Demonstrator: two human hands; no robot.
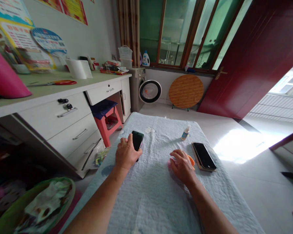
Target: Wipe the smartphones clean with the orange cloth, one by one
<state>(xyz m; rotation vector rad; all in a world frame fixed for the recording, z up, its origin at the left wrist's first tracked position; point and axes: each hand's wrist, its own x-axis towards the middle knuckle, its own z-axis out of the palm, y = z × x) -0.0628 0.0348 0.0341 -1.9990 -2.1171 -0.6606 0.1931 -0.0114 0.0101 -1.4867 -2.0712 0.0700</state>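
Observation:
My left hand (127, 151) grips a black smartphone (138, 139) by its sides, thumb on the near right edge and fingers on the left. The phone is at the left of the cloth-covered table (153, 195), its dark screen facing up. My right hand (182, 164) has its fingers curled over an orange cloth (191, 161), which is mostly hidden under the palm. Just right of that hand lies a second smartphone (204, 156) in a pale case, screen dark. A small white spray bottle (185, 133) with a blue label stands upright beyond the right hand.
A white desk (63, 120) runs along the left, bearing red-handled scissors (64, 82) and a paper roll (78, 69). A pink stool (109, 123) stands beside it. A full waste basket (72, 188) is at near left. A washing machine (136, 87) has its door open.

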